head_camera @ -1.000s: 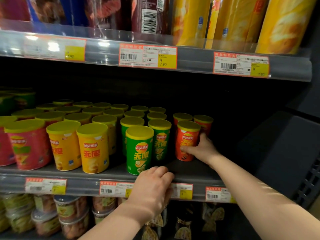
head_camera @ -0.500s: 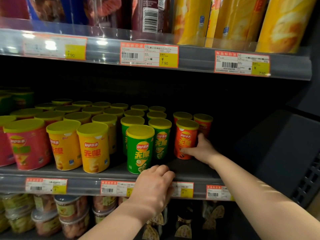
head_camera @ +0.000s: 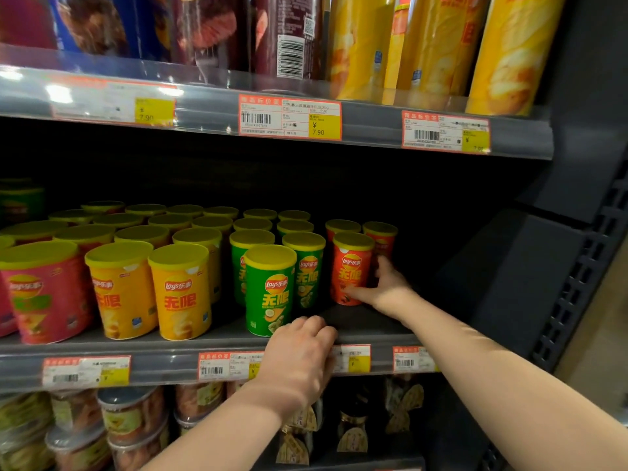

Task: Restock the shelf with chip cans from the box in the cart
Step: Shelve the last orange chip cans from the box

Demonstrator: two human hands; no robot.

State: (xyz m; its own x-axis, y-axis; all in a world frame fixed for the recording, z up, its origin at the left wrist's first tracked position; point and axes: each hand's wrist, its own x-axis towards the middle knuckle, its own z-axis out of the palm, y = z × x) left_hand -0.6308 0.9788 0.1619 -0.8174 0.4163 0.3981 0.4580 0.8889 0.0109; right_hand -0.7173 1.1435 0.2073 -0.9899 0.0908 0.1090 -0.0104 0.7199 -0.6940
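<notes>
One orange can (head_camera: pixel 351 266), right fingers (head_camera: pixel 385 266) around it

The left grip (head_camera: pixel 299 355) is curling over the shelf's (head_camera: pixel 360 321) front edge; the right grip (head_camera: pixel 384 287), arm stretched out, is holding an orange can (head_camera: pixel 350 266).
</notes>
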